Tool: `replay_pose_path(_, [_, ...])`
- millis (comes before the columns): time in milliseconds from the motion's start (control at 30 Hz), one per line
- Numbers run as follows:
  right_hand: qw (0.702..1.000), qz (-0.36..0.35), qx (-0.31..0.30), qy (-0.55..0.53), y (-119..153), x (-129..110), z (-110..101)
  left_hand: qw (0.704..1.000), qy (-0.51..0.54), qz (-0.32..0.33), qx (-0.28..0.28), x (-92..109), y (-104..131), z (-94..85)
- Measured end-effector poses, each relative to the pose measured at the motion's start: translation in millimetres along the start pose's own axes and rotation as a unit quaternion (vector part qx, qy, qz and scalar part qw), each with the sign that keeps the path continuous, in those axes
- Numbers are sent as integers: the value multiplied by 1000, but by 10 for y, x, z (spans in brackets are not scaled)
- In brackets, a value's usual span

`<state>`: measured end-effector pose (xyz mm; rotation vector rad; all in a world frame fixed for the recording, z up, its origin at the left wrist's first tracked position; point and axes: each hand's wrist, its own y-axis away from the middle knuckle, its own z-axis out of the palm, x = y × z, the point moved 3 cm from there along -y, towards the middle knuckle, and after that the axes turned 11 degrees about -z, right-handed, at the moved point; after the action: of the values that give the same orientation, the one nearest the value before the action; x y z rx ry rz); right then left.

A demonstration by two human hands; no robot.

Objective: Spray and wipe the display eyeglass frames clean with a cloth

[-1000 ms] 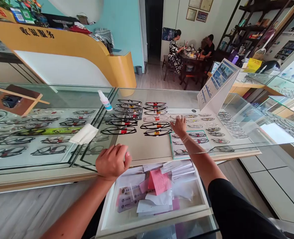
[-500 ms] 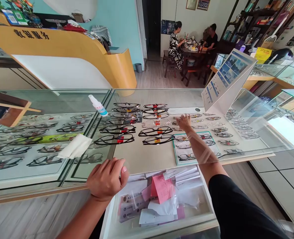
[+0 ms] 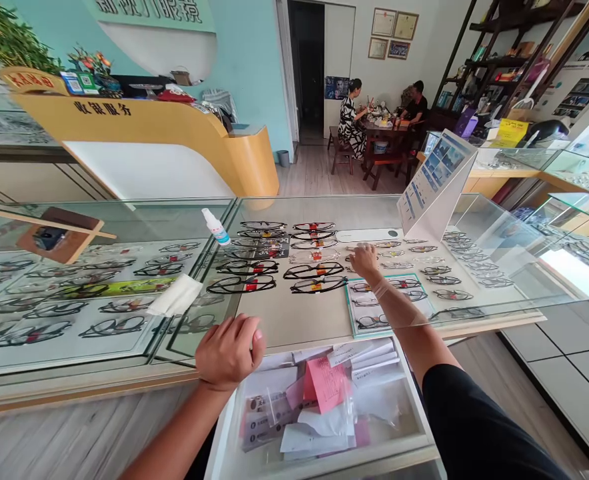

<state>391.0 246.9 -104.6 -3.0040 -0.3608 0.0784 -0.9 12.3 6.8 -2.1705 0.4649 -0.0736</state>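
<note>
My left hand [image 3: 230, 351] is closed in a loose fist at the front edge of the glass display counter [image 3: 294, 205]; its palm side is hidden. Under the glass top, my right hand [image 3: 365, 260] reaches in among rows of eyeglasses, fingers bent at small light frames. Whether it grips one is too small to make out. Left of it, dark eyeglasses [image 3: 317, 270] with red and orange tags lie in two columns. Just below the right hand, a teal-edged tray [image 3: 353, 313] holds several pairs. Below the case, an open drawer [image 3: 414, 417] contains a pink paper [image 3: 327, 383], white slips and plastic bags.
On the glass stand a white spray bottle [image 3: 216, 227], a folded white cloth [image 3: 177, 296], and a tilted display board [image 3: 437, 183]. A wooden stand [image 3: 67, 237] is at left. Beyond are a yellow service desk [image 3: 174, 123] and two people at a table [image 3: 382, 127].
The view has tilted up and shifted, so the counter sits lower and further right. The right hand stays among the light frames, with its fingers slightly more bent. The left hand keeps its fist.
</note>
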Motion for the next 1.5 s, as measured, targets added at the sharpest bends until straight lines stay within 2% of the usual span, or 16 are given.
replay_pose_path(100, [998,-65,15,6,188,-308,-123,1000,-4,-13,-16,-22,38,85])
replay_pose_path(200, [986,-166,13,5,533,-698,-204,998,0,-39,-52,-41,53,174])
replay_pose_path(300, [956,-293,-4,-4,1096,-1102,-247,991,18,-78,-106,-43,16,240])
replay_pose_path(433, [895,-445,-18,-19,2031,-1511,-391,973,33,-135,-182,-11,-85,273])
replay_pose_path(467, [874,-485,-6,-22,2233,-1566,-475,969,30,-141,-199,1,-113,270])
replay_pose_path(533, [828,-554,84,-11,2513,-1569,-740,960,24,-153,-234,16,-169,249])
replay_pose_path(567, [823,-554,127,-5,2560,-1494,-901,954,22,-161,-252,19,-200,235])
replay_pose_path(600, [834,-529,158,-2,2543,-1366,-1072,948,23,-165,-271,22,-236,219])
replay_pose_path(667, [883,-434,177,0,2369,-969,-1403,942,31,-156,-296,44,-338,185])
replay_pose_path(767, [976,-173,132,6,2019,-142,-1739,951,55,-108,-283,156,-602,153])
replay_pose_path(800, [989,-82,120,-6,1950,128,-1790,956,67,-92,-272,216,-715,157])
replay_pose_path(833, [992,-34,120,-10,1908,347,-1814,958,79,-78,-264,283,-834,174])
replay_pose_path(933, [990,58,123,-18,1878,787,-1739,957,110,-60,-262,484,-1185,292])
replay_pose_path(1133, [983,132,122,-40,1839,1130,-1487,931,152,-54,-326,669,-1607,657])
replay_pose_path(1300, [978,159,124,-60,1801,1251,-1387,920,132,-45,-367,682,-1706,878])
replay_pose_path(1500, [972,183,122,-76,1810,1236,-1322,915,95,-47,-389,596,-1750,958])
